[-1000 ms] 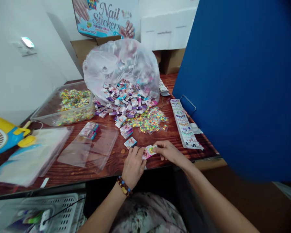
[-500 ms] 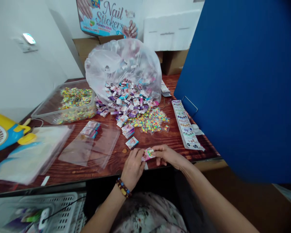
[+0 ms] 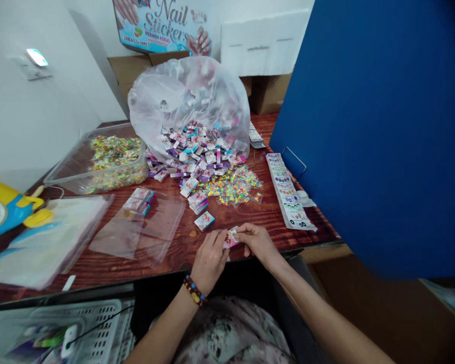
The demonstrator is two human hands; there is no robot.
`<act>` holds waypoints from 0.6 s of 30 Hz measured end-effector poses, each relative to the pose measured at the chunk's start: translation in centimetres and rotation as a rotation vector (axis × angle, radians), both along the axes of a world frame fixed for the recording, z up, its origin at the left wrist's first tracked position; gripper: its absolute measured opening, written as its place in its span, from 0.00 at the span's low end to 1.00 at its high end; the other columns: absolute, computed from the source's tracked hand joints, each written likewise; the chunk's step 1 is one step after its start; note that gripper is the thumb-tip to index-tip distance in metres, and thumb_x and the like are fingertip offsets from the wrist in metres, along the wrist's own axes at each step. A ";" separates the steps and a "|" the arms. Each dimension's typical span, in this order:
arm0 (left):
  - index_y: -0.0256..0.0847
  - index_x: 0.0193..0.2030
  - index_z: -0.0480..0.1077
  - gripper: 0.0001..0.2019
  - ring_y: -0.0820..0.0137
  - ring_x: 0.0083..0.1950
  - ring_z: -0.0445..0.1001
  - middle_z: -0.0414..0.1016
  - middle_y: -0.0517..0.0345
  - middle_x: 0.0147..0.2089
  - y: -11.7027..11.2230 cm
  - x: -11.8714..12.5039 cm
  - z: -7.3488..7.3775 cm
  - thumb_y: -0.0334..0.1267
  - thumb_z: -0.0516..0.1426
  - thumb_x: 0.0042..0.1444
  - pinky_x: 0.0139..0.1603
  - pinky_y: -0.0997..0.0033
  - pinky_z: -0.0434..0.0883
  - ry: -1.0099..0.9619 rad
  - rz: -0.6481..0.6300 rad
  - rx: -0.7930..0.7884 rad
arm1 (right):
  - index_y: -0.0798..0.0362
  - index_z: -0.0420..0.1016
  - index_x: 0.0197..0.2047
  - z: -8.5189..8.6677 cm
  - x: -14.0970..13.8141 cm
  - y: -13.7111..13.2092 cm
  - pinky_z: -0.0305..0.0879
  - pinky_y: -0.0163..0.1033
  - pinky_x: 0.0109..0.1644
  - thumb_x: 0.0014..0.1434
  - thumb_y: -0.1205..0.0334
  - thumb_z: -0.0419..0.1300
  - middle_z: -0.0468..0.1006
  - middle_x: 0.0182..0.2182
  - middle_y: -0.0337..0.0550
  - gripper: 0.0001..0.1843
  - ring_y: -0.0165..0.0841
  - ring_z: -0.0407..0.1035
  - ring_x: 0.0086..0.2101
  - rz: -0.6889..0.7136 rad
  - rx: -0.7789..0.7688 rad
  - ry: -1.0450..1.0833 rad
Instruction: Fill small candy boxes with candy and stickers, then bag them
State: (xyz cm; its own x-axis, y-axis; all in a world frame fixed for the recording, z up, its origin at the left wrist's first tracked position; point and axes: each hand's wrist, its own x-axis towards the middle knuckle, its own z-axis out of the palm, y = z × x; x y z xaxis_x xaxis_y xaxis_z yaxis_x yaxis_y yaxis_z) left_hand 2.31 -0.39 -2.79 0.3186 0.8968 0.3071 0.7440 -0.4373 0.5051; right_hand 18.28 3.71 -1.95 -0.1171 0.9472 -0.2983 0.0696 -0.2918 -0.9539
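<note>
Near the table's front edge my left hand (image 3: 209, 259) grips a small pink and white printed box (image 3: 231, 238) by its left side. At the box's right end, the thumb and fingers of my right hand (image 3: 260, 244) are pinched together and touch it. Those fingers cover whatever is at that end. A similar blue-edged box (image 3: 205, 221) lies flat just beyond my left hand. Behind it stands a short stack of small boxes (image 3: 197, 201). Small clear packets of colourful candy (image 3: 235, 186) are heaped farther back.
A big clear plastic bag (image 3: 227, 96) spills many small boxes. Left of it are a candy-filled plastic tub (image 3: 66, 177), clear bags (image 3: 159, 232) with boxes on top, and a yellow-blue fan (image 3: 7, 207). Sticker strips (image 3: 288, 194) and a large blue panel (image 3: 364, 141) are at the right.
The candy packet that showed over the box's right end is now mostly out of sight. My right fingers have closed in on that end. The view has shifted slightly.
</note>
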 end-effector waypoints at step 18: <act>0.44 0.54 0.68 0.15 0.67 0.51 0.72 0.73 0.53 0.51 1.5 -1.1 2.8 0.36 0.54 0.60 0.55 0.64 0.68 -0.495 -0.100 -0.388 | 0.53 0.75 0.35 1.7 1.2 -0.5 0.58 0.29 0.23 0.53 0.62 0.58 0.77 0.25 0.36 0.07 0.25 0.68 0.20 0.202 0.169 -0.052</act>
State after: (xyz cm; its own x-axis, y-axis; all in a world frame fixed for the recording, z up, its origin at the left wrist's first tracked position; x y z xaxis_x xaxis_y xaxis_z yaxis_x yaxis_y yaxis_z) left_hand 1.20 1.13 0.01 0.3099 0.9457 0.0981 0.3473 -0.2087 0.9143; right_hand 19.44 3.26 -0.20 -0.2980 0.9429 -0.1487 0.1601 -0.1042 -0.9816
